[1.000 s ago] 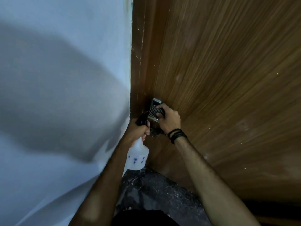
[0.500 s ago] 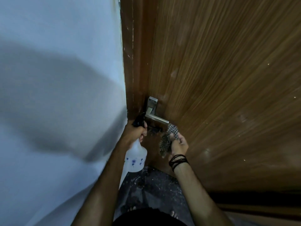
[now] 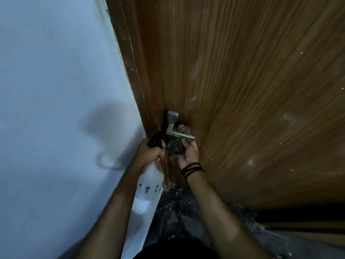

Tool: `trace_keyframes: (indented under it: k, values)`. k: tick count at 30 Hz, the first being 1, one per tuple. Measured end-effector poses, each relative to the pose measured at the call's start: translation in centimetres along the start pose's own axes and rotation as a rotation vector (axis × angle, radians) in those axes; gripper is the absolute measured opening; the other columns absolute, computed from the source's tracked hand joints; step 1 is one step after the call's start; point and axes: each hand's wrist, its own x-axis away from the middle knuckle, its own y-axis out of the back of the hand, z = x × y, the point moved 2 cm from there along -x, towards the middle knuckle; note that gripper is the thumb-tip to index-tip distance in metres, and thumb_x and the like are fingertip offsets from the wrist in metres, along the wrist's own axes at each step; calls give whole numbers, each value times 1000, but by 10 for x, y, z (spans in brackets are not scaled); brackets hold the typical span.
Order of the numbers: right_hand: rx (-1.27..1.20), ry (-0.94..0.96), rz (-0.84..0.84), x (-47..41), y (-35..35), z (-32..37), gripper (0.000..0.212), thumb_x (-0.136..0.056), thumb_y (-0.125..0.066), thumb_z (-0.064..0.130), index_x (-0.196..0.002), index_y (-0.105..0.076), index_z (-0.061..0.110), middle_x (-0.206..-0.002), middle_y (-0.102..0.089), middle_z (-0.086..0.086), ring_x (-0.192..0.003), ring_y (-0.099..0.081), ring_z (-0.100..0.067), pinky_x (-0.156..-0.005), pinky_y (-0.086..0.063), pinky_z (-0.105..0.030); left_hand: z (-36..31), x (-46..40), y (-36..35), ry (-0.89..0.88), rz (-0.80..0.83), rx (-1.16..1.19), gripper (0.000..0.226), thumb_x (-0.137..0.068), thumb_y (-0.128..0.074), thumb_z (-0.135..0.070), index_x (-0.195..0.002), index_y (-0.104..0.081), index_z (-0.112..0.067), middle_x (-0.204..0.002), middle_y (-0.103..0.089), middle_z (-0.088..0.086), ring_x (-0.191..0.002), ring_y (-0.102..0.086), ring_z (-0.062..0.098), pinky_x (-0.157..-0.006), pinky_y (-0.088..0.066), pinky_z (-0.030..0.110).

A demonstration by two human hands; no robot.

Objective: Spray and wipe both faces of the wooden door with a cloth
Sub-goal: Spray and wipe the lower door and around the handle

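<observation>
The brown wooden door [image 3: 252, 90] fills the right of the head view, with pale specks on its face. A silver lever handle [image 3: 179, 132] sits near its left edge. My right hand [image 3: 187, 153] grips a checkered cloth [image 3: 176, 147] bunched under and behind the lever, palm turned up. My left hand [image 3: 149, 155] grips the black trigger head of a translucent spray bottle [image 3: 150, 186] with small blue flowers, hanging just left of the handle.
A pale blue wall [image 3: 61, 109] stands on the left, meeting the brown door frame [image 3: 138, 71]. Dark speckled floor [image 3: 177, 212] lies below. A dark gap runs under the door at the lower right.
My right hand dropped from the lever with the cloth, then came back up beneath it. The left hand kept the bottle in place. The camera shifted so the door edge sits further right.
</observation>
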Motion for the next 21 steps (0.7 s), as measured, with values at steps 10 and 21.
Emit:
trace_keyframes:
  k: [10,21]
  values:
    - [955,894,-7,19,21,74,20,-93,-65,12,-113,-67,15,-115,-69,-1,-110,-64,-14,-100,-50,-43,-7,-11,-9,22,41,21,29,-81,-56,16,-86,-65,-11,-74,-60,11,-43,-45,13,-48,-41,26]
    - [1808,1074,307,26,-61,38,45,-83,-57,0,-126,-64,10,-126,-66,-11,-115,-56,-30,-98,-47,-44,-9,-10,-4,26,-17,79,25,-85,-57,13,-93,-65,-8,-67,-58,11,-44,-46,15,-44,-42,23]
